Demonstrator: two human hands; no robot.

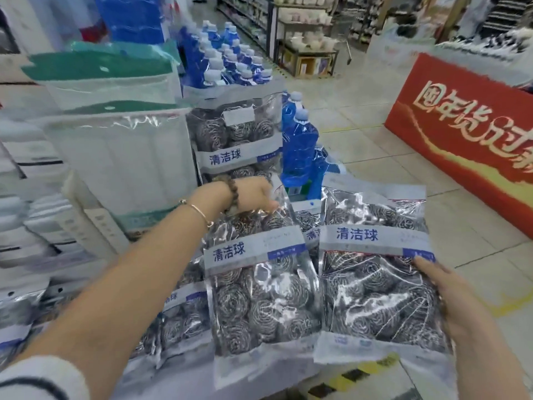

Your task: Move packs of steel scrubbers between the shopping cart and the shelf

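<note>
Bagged cloths [115, 145] stand at far left. Our left hand [253, 196] grips the top edge of the centre scrubber pack [259, 290], which rests on further packs [178, 321] at the shelf. The right scrubber pack [372, 272], just beside it, is held at its right edge by our right hand [455, 307], thumb on the front. A red banner [461, 134] stands far right.

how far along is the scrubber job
Upright packs already stand on the shelf. The right hand holds the right pack and the left hand pinches the top of the middle pack. Loose packs lie at lower left; no cart shows, so the remainder is unclear.
</note>
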